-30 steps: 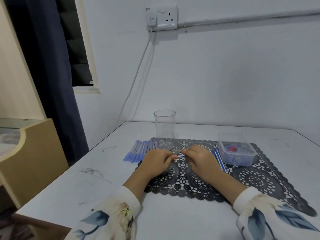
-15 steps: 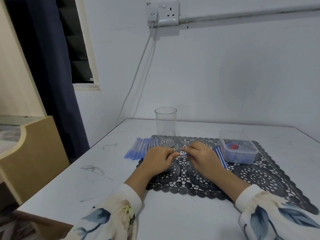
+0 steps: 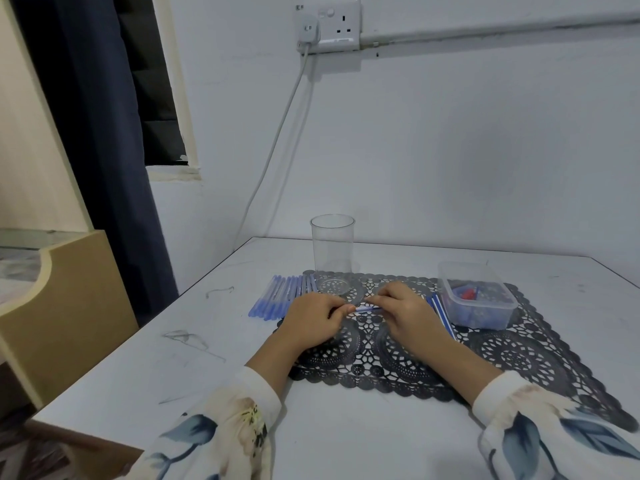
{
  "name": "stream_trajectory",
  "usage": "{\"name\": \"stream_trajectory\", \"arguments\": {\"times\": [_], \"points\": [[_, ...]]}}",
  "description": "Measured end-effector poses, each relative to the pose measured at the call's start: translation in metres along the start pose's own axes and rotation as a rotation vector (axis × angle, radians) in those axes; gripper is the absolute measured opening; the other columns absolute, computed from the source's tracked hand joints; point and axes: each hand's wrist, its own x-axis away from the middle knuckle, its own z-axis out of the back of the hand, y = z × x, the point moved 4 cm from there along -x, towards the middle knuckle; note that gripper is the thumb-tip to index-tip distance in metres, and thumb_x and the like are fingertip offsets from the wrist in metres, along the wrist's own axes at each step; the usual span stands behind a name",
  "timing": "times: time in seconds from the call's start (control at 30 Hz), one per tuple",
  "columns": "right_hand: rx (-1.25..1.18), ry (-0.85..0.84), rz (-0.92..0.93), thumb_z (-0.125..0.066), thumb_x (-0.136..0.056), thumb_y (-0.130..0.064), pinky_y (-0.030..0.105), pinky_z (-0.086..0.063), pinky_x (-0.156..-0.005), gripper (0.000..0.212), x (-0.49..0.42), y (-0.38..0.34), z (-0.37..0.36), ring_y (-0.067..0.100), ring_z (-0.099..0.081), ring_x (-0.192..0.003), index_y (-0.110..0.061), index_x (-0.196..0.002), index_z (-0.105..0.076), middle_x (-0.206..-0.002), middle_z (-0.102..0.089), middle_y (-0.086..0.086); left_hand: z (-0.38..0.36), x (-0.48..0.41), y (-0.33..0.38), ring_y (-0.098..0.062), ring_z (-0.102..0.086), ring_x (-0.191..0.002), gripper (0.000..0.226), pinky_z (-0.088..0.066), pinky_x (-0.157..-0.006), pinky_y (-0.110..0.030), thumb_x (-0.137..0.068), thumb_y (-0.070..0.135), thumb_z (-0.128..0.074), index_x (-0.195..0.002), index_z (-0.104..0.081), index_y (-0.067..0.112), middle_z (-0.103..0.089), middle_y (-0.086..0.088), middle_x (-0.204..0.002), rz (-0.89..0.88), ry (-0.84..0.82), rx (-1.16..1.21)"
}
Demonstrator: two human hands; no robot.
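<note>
I have the left hand (image 3: 313, 318) and the right hand (image 3: 410, 313) each pinching one end of a single blue pen (image 3: 369, 309), held level just above the black lace mat (image 3: 519, 351). By my reading the work is well past halfway. The row of pens (image 3: 277, 297) at the mat's left edge looks done and holds about nine (they overlap, so I can't be sure). One clear cup (image 3: 333, 251) stands empty behind. Roughly three loose pens (image 3: 441, 311) wait beside the right hand, next to the one plastic tub (image 3: 481, 315) of small parts.
</note>
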Motion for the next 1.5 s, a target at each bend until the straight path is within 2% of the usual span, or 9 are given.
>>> {"name": "stream_trajectory", "arguments": {"times": [0.1, 0.23, 0.4, 0.6, 0.8, 1.1, 1.4, 1.5], "points": [[0.013, -0.017, -0.003, -0.071, -0.067, 0.007, 0.037, -0.055, -0.057, 0.032, 0.0003, -0.0005, 0.0006, 0.024, -0.061, -0.072, -0.007, -0.096, -0.072, -0.084, -0.062, 0.007, 0.0005, 0.0001, -0.0011, -0.012, -0.047, -0.055, 0.04, -0.038, -0.056, -0.026, -0.094, 0.042, -0.045, -0.056, -0.043, 0.03, -0.046, 0.006, -0.05, 0.009, 0.003, -0.021], [0.034, -0.03, -0.016, -0.074, -0.068, 0.005, 0.033, -0.055, -0.06, 0.029, 0.001, -0.002, 0.001, 0.023, -0.061, -0.073, -0.008, -0.095, -0.072, -0.083, -0.063, 0.005, 0.0019, 0.0002, -0.0035, -0.014, -0.054, -0.059, 0.034, -0.04, -0.056, -0.026, -0.094, 0.046, -0.045, -0.067, -0.053, 0.027, -0.055, 0.004, -0.057, 0.016, 0.013, -0.037], [0.072, -0.054, -0.031, -0.07, -0.073, 0.001, 0.035, -0.055, -0.063, 0.026, 0.001, -0.0033, 0.0008, 0.022, -0.061, -0.073, -0.006, -0.098, -0.071, -0.081, -0.064, 0.005, 0.0051, 0.0003, -0.0041, -0.01, -0.049, -0.058, 0.029, -0.028, -0.049, -0.02, -0.093, 0.045, -0.045, -0.069, -0.051, 0.03, -0.046, 0.008, -0.052, 0.021, 0.036, -0.075], [0.078, -0.139, -0.096, -0.055, -0.084, -0.003, 0.035, -0.049, -0.078, 0.029, 0.0021, -0.0003, -0.0016, 0.024, -0.057, -0.091, -0.006, -0.111, -0.065, -0.096, -0.063, 0.008, 0.0065, 0.0006, -0.0032, -0.009, -0.048, -0.059, 0.031, -0.026, -0.049, -0.021, -0.093, 0.046, -0.045, -0.068, -0.051, 0.029, -0.044, 0.009, -0.051, 0.025, 0.049, -0.088], [0.071, -0.237, -0.128, -0.045, -0.092, -0.01, 0.03, -0.045, -0.088, 0.031, 0.0015, -0.0009, -0.0036, 0.017, -0.051, -0.1, -0.01, -0.12, -0.058, -0.107, -0.057, 0.004, 0.006, 0.0007, -0.0038, -0.011, -0.051, -0.06, 0.03, -0.03, -0.05, -0.02, -0.093, 0.046, -0.045, -0.071, -0.055, 0.029, -0.046, 0.009, -0.053, 0.015, 0.056, -0.083], [0.087, -0.285, -0.124, -0.044, -0.094, -0.016, 0.03, -0.046, -0.083, 0.024, 0.003, -0.0012, -0.0023, 0.016, -0.052, -0.098, -0.013, -0.113, -0.057, -0.106, -0.058, 0.001, 0.0055, 0.0006, -0.0036, -0.012, -0.052, -0.061, 0.033, -0.035, -0.054, -0.022, -0.093, 0.047, -0.045, -0.078, -0.064, 0.024, -0.048, 0.008, -0.054, 0.008, 0.049, -0.078], [0.061, -0.294, -0.084, -0.045, -0.089, -0.006, 0.035, -0.048, -0.08, 0.024, 0.0032, 0.0011, -0.0012, 0.018, -0.052, -0.094, -0.011, -0.109, -0.058, -0.1, -0.058, 0.004, 0.0052, 0.0015, -0.0025, -0.013, -0.052, -0.058, 0.032, -0.039, -0.057, -0.024, -0.093, 0.047, -0.046, -0.071, -0.059, 0.027, -0.053, 0.005, -0.055, 0.005, 0.042, -0.044], [0.056, -0.283, -0.066, -0.045, -0.088, -0.006, 0.03, -0.046, -0.076, 0.024, 0.0029, -0.0001, -0.0002, 0.02, -0.053, -0.089, -0.008, -0.107, -0.059, -0.095, -0.058, 0.007, 0.0049, 0.0018, -0.0032, -0.014, -0.053, -0.058, 0.031, -0.041, -0.057, -0.025, -0.092, 0.046, -0.047, -0.071, -0.059, 0.027, -0.054, 0.003, -0.055, 0.0, 0.049, -0.024]]}}
